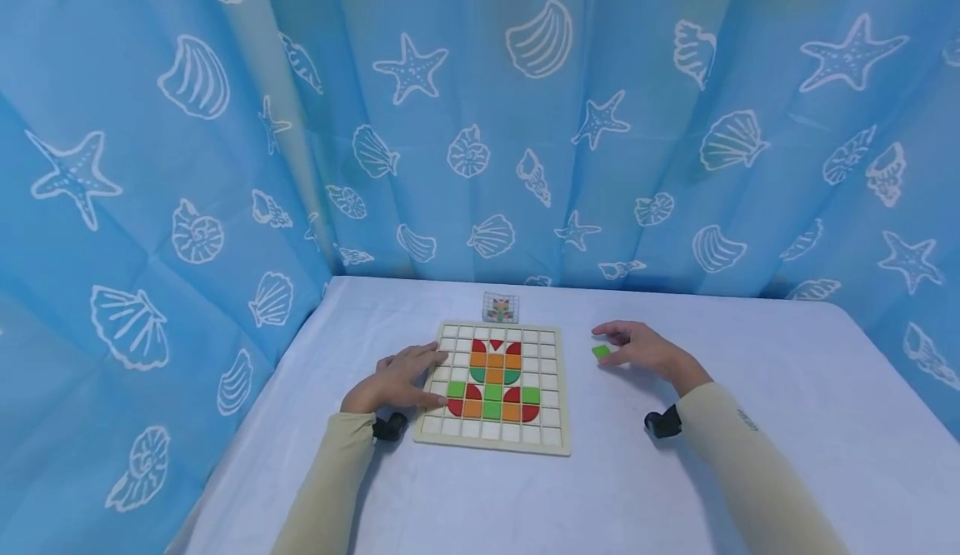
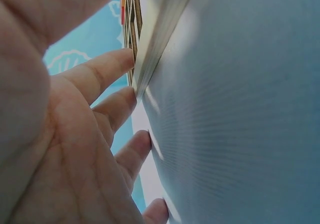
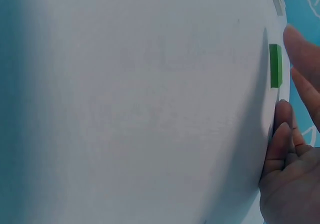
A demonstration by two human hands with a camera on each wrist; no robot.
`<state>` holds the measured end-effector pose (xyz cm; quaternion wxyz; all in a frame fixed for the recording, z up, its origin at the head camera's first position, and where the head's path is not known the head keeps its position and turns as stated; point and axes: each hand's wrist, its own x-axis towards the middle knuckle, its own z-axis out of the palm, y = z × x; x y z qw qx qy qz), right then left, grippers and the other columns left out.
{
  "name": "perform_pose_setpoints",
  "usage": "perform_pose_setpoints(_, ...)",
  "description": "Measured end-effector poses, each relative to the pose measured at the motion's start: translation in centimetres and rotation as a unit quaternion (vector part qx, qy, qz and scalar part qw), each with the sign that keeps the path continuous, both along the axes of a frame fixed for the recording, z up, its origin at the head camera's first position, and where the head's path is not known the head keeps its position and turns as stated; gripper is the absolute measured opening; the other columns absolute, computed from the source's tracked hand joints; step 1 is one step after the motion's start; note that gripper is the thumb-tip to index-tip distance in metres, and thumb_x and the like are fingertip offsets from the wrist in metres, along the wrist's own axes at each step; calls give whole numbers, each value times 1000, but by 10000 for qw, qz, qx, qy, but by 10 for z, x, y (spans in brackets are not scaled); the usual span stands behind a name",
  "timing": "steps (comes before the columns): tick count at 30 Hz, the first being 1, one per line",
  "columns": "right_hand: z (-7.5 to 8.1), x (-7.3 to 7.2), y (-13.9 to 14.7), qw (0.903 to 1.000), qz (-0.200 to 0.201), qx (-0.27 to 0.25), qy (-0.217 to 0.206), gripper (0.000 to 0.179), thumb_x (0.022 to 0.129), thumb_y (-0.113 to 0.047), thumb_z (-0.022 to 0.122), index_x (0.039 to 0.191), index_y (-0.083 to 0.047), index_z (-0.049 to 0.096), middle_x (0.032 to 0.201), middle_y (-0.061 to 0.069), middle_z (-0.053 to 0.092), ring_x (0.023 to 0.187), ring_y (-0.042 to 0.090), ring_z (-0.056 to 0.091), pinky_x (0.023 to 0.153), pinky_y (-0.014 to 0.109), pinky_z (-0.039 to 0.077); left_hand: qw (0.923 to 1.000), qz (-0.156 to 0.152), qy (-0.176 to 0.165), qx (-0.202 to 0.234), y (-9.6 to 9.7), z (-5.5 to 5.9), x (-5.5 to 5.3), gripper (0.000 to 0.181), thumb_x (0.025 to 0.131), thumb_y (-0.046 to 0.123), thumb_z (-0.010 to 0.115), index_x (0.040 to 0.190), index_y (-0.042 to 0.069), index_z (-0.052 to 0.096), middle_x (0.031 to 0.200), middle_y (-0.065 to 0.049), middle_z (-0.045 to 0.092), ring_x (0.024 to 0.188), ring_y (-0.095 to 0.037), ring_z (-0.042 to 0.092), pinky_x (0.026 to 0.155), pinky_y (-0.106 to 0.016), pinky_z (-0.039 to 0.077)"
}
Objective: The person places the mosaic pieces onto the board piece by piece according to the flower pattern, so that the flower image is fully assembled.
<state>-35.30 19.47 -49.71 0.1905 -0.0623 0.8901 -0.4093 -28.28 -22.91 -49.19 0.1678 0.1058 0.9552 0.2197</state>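
A square wooden grid board [image 1: 495,447] lies on the table, with red, orange and green tiles [image 1: 492,409] forming a flower pattern in its cells. My left hand [image 1: 405,377] rests at the board's left side, fingers spread. In the left wrist view, two fingertips touch the board's edge [image 2: 165,26] while the lower fingers reach the tabletop. To the right of the board, a light green square tile [image 1: 601,352] lies on the table. Around it is my right hand [image 1: 645,350], thumb and fingers apart; the right wrist view shows the green tile [image 3: 276,66] ungripped beside the fingertips.
Just behind the board sits a small card [image 1: 500,308] printed with a similar flower pattern. White cloth covers the table [image 1: 600,488]. A blue curtain [image 1: 480,122] with shells and starfish hangs along the back and left. Each wrist wears a black camera [image 1: 663,423].
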Motion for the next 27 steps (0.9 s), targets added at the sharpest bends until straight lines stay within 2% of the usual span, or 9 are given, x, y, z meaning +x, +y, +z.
perform_pose_setpoints(8,-1,-2,-6,9992,-169,353,87,55,86,-17,75,137,-12,56,149,22,43,135,40,39,114,59,32,10000,-48,67,-37,0,1,0,87,79,51,78,152,26,39,164,-1,27,151,-29,21,117,-67,15)
perform_pose_setpoints(15,-1,-4,-10,9969,-32,705,356,42,89,-17,71,129,-12,61,141,21,49,126,37,45,111,57,38,9998,-122,148,-93,-1,1,0,87,80,51,78,152,24,39,164,-3,25,152,-31,19,116,-66,16)
perform_pose_setpoints(20,-1,-4,-11,9958,-62,753,515,36,88,-17,71,123,-9,65,133,19,54,117,34,46,108,55,41,9997,-137,197,-73,0,2,0,87,79,53,77,152,25,39,164,-2,26,152,-30,19,116,-66,16)
perform_pose_setpoints(27,-4,-3,-15,9956,-193,734,559,34,87,-18,73,117,-7,63,123,17,55,113,33,46,104,52,42,9998,-135,142,-85,1,2,2,87,80,52,77,152,24,39,164,-3,26,152,-30,20,116,-66,17)
